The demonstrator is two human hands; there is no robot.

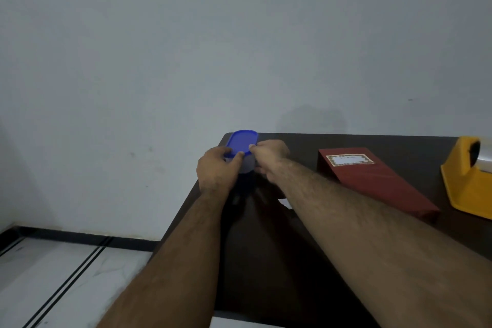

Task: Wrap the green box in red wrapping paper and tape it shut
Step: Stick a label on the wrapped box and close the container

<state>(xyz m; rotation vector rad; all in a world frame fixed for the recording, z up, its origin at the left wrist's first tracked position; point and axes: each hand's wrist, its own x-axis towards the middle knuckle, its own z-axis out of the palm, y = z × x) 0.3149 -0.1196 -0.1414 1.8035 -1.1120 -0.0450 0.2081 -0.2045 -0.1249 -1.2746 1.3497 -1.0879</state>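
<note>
A: Head view, mid-frame: our left hand [217, 165] and right hand [269, 153] both pinch the blue-lidded container [242, 141] at the table [399, 141] corner.

B: Yep, and the red-wrapped box [372, 181] lies center-right, beside the yellow tape dispenser [463, 184].

There are two hands, the left hand [217, 165] and the right hand [269, 154], one blue-lidded container [242, 141], one red wrapped box [372, 181], one yellow tape dispenser [468, 178] and one dark table [306, 261].

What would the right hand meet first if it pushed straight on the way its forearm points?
The blue-lidded container that the right hand already grips; beyond it, probably the wall.
</note>
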